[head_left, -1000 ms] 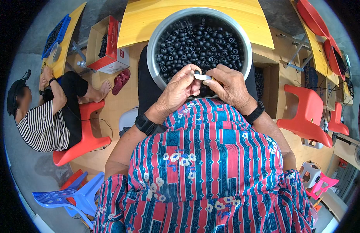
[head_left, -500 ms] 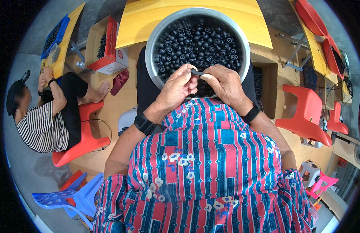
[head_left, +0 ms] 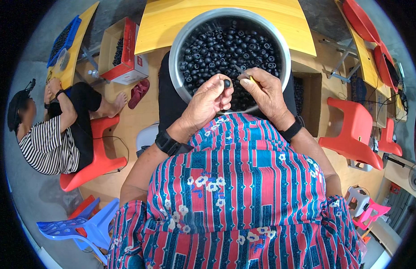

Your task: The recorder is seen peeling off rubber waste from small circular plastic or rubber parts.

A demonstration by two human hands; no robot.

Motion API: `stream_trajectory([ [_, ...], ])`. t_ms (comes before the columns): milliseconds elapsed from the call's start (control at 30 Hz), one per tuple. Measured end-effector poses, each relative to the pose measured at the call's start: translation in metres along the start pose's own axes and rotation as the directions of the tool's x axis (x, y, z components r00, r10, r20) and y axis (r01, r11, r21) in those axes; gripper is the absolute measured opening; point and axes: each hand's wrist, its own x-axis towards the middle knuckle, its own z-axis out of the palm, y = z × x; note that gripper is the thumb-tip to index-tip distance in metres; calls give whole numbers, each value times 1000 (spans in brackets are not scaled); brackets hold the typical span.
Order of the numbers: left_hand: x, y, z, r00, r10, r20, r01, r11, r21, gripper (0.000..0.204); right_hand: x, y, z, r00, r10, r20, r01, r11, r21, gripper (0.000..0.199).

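A wide metal basin (head_left: 174, 67) in front of me holds many small black round parts (head_left: 226, 49), some with a ring-shaped hollow end. Over its near side, my left hand (head_left: 208, 96) pinches one such black round part (head_left: 226, 84) between thumb and forefinger, its rounded end showing. Just to the right, my right hand (head_left: 264, 92) is closed on a small knife (head_left: 240, 71). The thin blade points up and left, and a bit of yellow handle shows by the thumb. Blade and part are apart.
Beyond the basin stands a yellow wooden table (head_left: 154, 27). A carton (head_left: 116, 51) of black pieces lies to the left, another carton (head_left: 310, 96) close on the right. Red stools (head_left: 349, 127) flank me. At far left a seated person (head_left: 55, 139) works at another table.
The knife has come away from the black part and now points up over the basin. My right hand has shifted slightly right. My left hand stays nearly in place, still pinching the part.
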Motion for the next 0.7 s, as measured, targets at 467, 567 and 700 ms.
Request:
stream_trajectory([
  [467,5,-9,-12,996,-80,43,86,985,-151,16,2,-10,9,972,-232,-25,226,962,-153,32],
  [567,6,-11,-15,993,-88,74,103,969,-224,15,0,-10,9,958,-282,-49,267,942,-204,33],
  [700,5,-11,-15,994,-112,21,113,963,-243,13,0,-9,8,956,-284,-72,262,939,-221,26],
])
